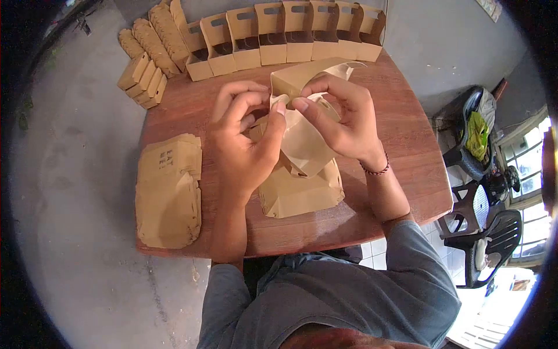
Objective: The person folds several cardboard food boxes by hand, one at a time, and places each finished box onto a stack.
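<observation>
Both hands hold a partly folded brown cardboard box (pixel 307 142) in front of me, above the table. My left hand (pixel 247 131) pinches its near left edge between thumb and fingers. My right hand (pixel 343 119) pinches the same edge a little to the right, the two thumb tips close together. A raised panel (pixel 296 75) of the box stands up behind my fingers, and its right end curls. Below it lies a flat cardboard blank (pixel 302 195) on the table. What the fingertips press together is partly hidden.
A stack of flat blanks marked "EAT ME!" (pixel 168 192) lies at the table's left edge. Along the back stands a row of assembled boxes with handle slots (pixel 272 46). Folded cartons (pixel 142 81) are piled at the back left. Dark plastic chairs (pixel 494 244) stand right of the wooden table (pixel 401 145).
</observation>
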Motion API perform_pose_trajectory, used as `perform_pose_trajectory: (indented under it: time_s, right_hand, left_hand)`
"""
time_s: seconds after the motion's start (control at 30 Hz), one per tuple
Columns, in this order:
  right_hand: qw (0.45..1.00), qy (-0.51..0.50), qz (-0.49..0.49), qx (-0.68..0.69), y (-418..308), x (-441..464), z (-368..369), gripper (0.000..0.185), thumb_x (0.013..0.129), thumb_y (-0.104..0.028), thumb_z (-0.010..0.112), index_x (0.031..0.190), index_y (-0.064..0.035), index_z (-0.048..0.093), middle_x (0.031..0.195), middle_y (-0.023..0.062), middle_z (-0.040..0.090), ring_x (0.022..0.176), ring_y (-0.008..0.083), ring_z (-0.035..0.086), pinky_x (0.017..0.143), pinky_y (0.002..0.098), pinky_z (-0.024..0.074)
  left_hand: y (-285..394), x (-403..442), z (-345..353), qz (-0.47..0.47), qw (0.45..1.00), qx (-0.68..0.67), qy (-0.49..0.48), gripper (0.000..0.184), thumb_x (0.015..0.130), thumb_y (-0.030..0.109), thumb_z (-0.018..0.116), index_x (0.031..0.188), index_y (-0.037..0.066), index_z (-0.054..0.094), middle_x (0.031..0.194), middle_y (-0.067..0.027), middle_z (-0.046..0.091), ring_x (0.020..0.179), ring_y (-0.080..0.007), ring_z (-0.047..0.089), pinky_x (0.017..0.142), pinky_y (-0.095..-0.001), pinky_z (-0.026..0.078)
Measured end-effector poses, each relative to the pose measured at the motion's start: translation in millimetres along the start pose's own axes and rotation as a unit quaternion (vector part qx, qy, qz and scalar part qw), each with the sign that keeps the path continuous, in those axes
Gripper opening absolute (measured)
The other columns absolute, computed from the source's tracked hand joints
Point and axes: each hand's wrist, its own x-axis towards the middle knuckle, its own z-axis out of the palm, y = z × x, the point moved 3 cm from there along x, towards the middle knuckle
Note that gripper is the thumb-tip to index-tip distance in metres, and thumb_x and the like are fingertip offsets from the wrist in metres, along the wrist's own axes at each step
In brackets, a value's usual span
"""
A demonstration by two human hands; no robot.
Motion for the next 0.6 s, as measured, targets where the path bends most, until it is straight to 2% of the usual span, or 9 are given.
perform_pose_trajectory:
  time_s: [0.13,0.23,0.3,0.5,0.6]
  right_hand:
    - [1.0,-0.012,-0.004,-0.012,-4,1,-1,0.01,0.084,-0.008,0.072,0.087,0.0004,0.069,0.083,0.0135,0.07,0.075,0.025,0.07,0.069,0.0318,0.0523]
    - [1.0,-0.017,0.004,-0.018,-2,0,0,0.01,0.084,-0.008,0.072,0.087,0.0006,0.069,0.083,0.0138,0.07,0.075,0.0251,0.07,0.069,0.032,0.0525]
    - [1.0,-0.017,0.001,-0.012,-1,0,1,0.01,0.084,-0.009,0.072,0.087,0.0008,0.069,0.084,0.014,0.07,0.076,0.0252,0.07,0.069,0.0322,0.0526]
    - [0.999,-0.026,0.015,-0.03,-6,0,1,0.01,0.085,-0.008,0.071,0.087,0.001,0.069,0.085,0.0144,0.07,0.078,0.0249,0.07,0.071,0.0325,0.0524]
    - [0.999,-0.033,-0.001,-0.023,-7,0,1,0.008,0.085,-0.007,0.07,0.088,0.0006,0.069,0.085,0.0143,0.07,0.078,0.025,0.07,0.072,0.0323,0.0522]
  left_hand:
    - [2,-1,0,-0.012,1.0,0.018,-0.023,0.009,0.089,-0.001,0.067,0.093,-0.007,0.063,0.113,-0.0082,0.055,0.096,-0.0147,0.064,0.081,-0.0269,0.059]
    - [3,-1,2,-0.007,0.999,0.042,-0.019,0.009,0.088,-0.001,0.069,0.093,-0.007,0.063,0.112,-0.0081,0.055,0.095,-0.014,0.063,0.079,-0.0269,0.058]
    - [-2,-1,2,0.041,0.998,0.049,-0.02,0.01,0.088,0.0,0.069,0.092,-0.007,0.064,0.11,-0.0089,0.056,0.094,-0.0139,0.064,0.077,-0.026,0.057]
    - [1,1,-4,0.077,0.991,0.097,-0.042,0.009,0.088,0.001,0.07,0.089,-0.006,0.064,0.106,-0.0094,0.057,0.093,-0.0125,0.062,0.074,-0.0238,0.055]
    - [5,2,-8,0.036,0.995,0.074,-0.061,0.009,0.088,0.0,0.069,0.088,-0.006,0.063,0.106,-0.0082,0.056,0.092,-0.011,0.06,0.073,-0.0232,0.055]
